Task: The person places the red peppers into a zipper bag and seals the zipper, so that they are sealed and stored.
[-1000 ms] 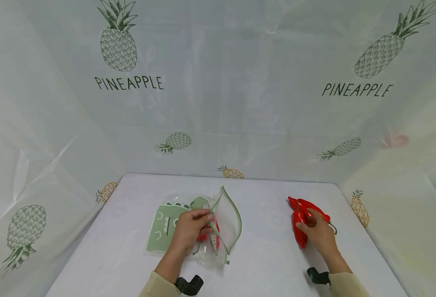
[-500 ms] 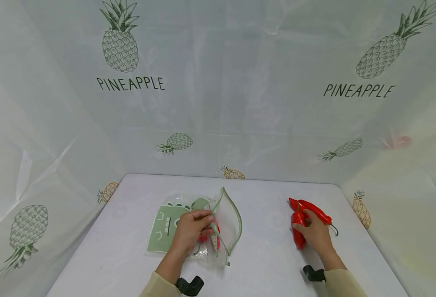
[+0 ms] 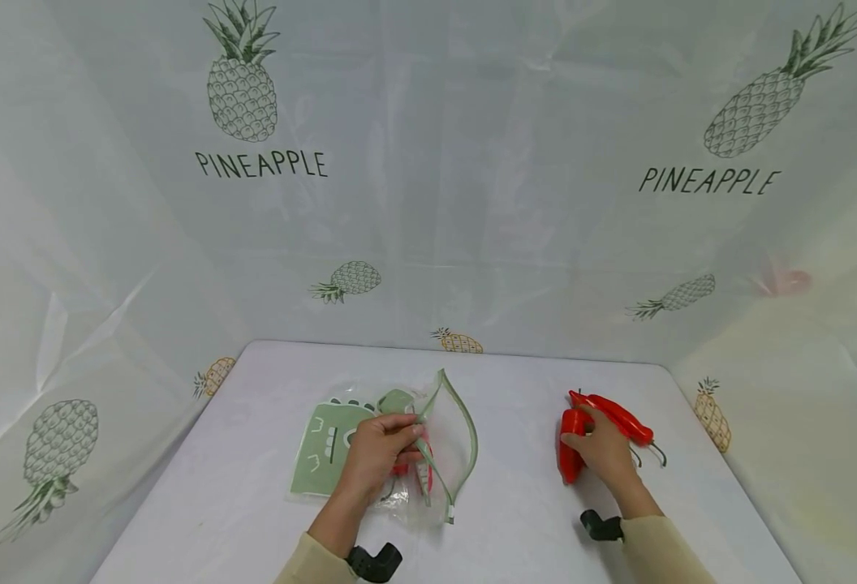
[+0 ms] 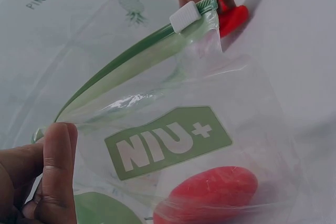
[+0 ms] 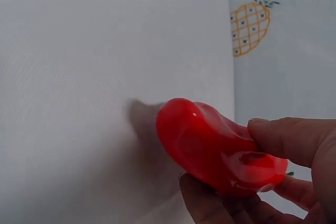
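Far left, pineapple-print sheet (image 3: 63, 442) is hanging, also running along the back and right. White table (image 3: 209, 487) is spreading in front. Left of center, clear zip bag (image 4: 168, 87) is lying on it, green monster print (image 3: 322, 450) showing on its left part. Left hand (image 3: 373, 450) is pinching the bag's rim between thumb and fingers; green zip edge (image 3: 471, 434) is gaping to the right, white slider (image 4: 185, 17) sitting near one end. NIU+ label (image 4: 168, 142) is showing on the plastic, red pepper-like item (image 4: 215, 190) resting inside below it. Farther right, well apart from the bag, right hand (image 3: 607, 454) is gripping red chili pepper (image 5: 197, 145), thumb on one side, fingers curling round the other; can't tell whether that pepper is touching the table. Just beside this hand, another red pepper (image 3: 624, 418) is lying, stem end toward the right.
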`<act>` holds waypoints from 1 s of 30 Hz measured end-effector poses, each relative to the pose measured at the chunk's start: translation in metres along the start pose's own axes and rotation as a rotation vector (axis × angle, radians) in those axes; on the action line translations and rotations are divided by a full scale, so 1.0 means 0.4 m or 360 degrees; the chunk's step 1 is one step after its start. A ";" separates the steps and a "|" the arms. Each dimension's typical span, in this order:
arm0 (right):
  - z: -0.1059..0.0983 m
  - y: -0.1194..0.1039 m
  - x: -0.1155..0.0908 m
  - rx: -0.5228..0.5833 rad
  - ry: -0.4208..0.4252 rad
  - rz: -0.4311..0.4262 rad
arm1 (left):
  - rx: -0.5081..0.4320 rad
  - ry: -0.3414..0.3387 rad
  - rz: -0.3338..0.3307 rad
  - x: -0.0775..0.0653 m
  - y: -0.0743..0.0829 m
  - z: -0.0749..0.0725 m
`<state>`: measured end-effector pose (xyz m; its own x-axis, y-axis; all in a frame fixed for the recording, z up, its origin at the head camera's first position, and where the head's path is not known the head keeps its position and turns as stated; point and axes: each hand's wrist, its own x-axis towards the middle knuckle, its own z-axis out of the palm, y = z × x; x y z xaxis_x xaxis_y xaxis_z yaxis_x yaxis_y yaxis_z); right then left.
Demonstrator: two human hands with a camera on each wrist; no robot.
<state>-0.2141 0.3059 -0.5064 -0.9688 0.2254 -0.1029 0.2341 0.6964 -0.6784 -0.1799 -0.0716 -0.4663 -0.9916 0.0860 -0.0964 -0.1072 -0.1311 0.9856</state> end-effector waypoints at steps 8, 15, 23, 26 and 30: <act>0.021 -0.059 0.001 0.0057 0.0015 -0.0057 | -0.0002 0.0004 -0.0006 0.005 -0.004 -0.002; 0.030 -0.115 -0.015 0.0142 -0.0016 -0.0149 | 0.0002 0.0001 0.0001 0.007 -0.004 -0.002; 0.064 -0.160 -0.029 0.0180 0.0001 -0.0219 | -0.0003 0.0006 -0.0004 0.010 -0.007 -0.003; 0.073 -0.186 -0.039 0.0204 0.0016 -0.0256 | -0.0005 0.0011 -0.0007 0.011 -0.006 -0.003; 0.078 -0.214 -0.053 0.0226 0.0016 -0.0308 | 0.0007 0.0015 0.0001 0.012 -0.005 -0.004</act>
<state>-0.2162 0.2202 -0.4689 -0.9935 0.1041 0.0456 0.0297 0.6246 -0.7804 -0.1845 -0.0724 -0.4690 -0.9923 0.0767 -0.0973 -0.1065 -0.1268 0.9862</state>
